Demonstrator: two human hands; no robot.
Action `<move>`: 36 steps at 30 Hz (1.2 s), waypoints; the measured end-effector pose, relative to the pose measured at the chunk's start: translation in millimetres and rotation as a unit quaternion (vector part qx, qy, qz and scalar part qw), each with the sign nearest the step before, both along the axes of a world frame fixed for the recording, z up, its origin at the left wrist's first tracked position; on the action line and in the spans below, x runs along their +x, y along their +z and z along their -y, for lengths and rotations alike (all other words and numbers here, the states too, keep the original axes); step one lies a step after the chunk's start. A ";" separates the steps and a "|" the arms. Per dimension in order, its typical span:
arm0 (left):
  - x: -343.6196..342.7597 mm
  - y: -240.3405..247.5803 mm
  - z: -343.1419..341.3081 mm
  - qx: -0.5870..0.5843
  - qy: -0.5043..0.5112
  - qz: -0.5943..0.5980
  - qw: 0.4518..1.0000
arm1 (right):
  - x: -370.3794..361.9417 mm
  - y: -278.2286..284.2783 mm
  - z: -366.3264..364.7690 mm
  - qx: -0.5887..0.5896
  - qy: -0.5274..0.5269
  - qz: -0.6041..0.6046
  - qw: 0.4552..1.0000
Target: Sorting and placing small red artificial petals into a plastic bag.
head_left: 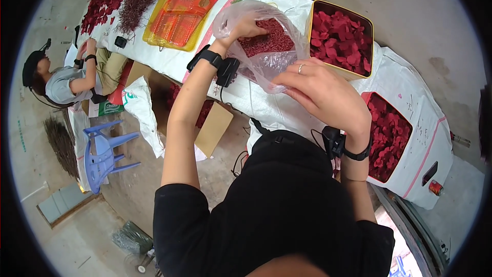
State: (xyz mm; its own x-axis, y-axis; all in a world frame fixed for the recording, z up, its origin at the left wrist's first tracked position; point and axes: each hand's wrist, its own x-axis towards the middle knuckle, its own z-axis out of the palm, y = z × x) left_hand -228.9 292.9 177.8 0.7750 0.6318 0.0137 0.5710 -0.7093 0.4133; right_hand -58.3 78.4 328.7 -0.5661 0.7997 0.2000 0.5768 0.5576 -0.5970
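Observation:
A clear plastic bag (279, 61) lies on the white-covered table with its mouth spread toward me, holding many small dark red pieces (274, 38). My left hand (249, 26) reaches into the bag's mouth over these pieces. One digit is stretched out; the other fingers are partly hidden by the hand and the plastic. At the bag's near right edge, my right hand (320, 90) pinches the plastic film between thumb and fingers. A ring is on this hand.
A box of red petals (342, 41) stands right of the bag, and another petal box (385, 138) is nearer. Red and yellow trays (182, 18) lie left, near loose petals (105, 5) and dark stems (143, 5). A person (69, 82) sits far left, beyond a blue chair (105, 154).

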 end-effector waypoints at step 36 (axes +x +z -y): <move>20.0 33.8 27.5 -0.322 0.146 0.045 0.935 | 21.0 18.9 26.7 0.033 -0.018 0.013 0.999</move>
State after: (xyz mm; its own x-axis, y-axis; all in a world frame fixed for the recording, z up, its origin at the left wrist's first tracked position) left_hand -208.9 265.4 211.5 0.5827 0.7160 -0.3845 0.6435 -0.1175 0.7564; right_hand -37.2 51.7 347.6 -0.5428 0.8054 0.2382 0.6117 0.5734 -0.5450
